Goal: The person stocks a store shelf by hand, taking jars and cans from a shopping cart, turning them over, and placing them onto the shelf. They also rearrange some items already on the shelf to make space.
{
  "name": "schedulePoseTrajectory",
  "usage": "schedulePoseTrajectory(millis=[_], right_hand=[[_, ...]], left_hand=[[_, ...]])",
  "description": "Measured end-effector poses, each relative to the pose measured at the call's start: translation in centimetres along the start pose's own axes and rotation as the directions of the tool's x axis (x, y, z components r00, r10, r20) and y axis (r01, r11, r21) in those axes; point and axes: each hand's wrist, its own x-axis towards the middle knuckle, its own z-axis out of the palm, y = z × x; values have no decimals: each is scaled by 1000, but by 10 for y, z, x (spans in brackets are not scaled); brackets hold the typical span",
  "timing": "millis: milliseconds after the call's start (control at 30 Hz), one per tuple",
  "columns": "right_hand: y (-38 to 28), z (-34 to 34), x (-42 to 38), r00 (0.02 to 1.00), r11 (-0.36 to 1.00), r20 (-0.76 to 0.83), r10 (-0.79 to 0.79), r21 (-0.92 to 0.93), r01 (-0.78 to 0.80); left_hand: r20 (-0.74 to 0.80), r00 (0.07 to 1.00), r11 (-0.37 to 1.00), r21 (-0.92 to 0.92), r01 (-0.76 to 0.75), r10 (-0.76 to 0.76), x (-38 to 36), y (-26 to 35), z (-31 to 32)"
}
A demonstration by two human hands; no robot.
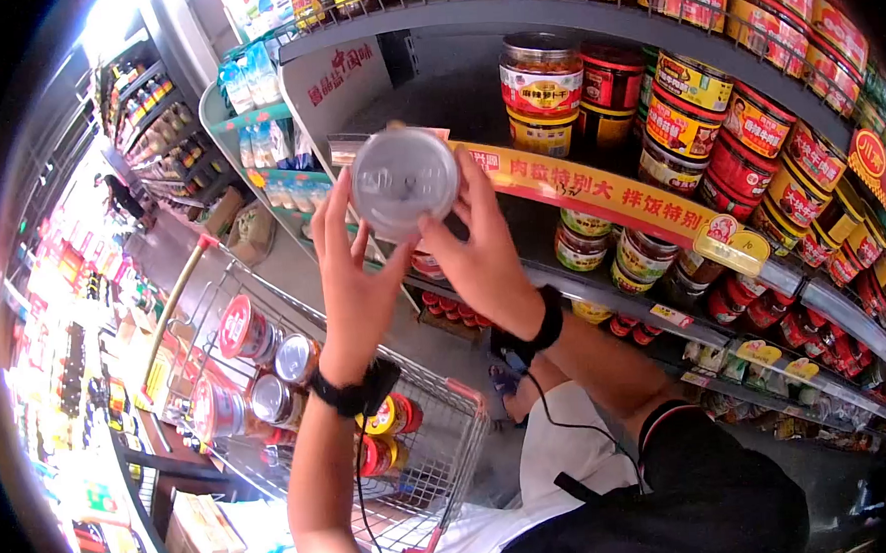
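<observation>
Between my two hands is a round jar, seen from its end, with a pale, see-through-looking lid or base [405,183]; its label is hidden from me. My left hand [353,281] grips the jar's left side, fingers along the edge and thumb below. On the other side, my right hand [477,250] closes on the jar with its thumb near the lower rim. Both wrists wear black bands. Just beyond the jar runs a shelf with a yellow and red label strip [589,194]. Stacked jars with red and yellow labels [543,86] stand on that shelf.
At lower left stands a metal shopping cart [442,447] holding several jars and tubs [292,359]. Curved shelves of jars [778,174] fill the right side. White packets [252,81] hang on a rack at upper left. A person [123,198] is far down the aisle.
</observation>
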Motion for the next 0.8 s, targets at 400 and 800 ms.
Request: schedulePoseTrajectory(millis=[400,800], right_hand=[[75,-40,131,991,978,-134,-1,-208,-27],[93,-46,152,988,945,-155,-26,-326,-26]], left_hand=[[170,977,948,-312,-68,126,158,-77,69],[481,876,926,-349,145,44,223,-139,94]])
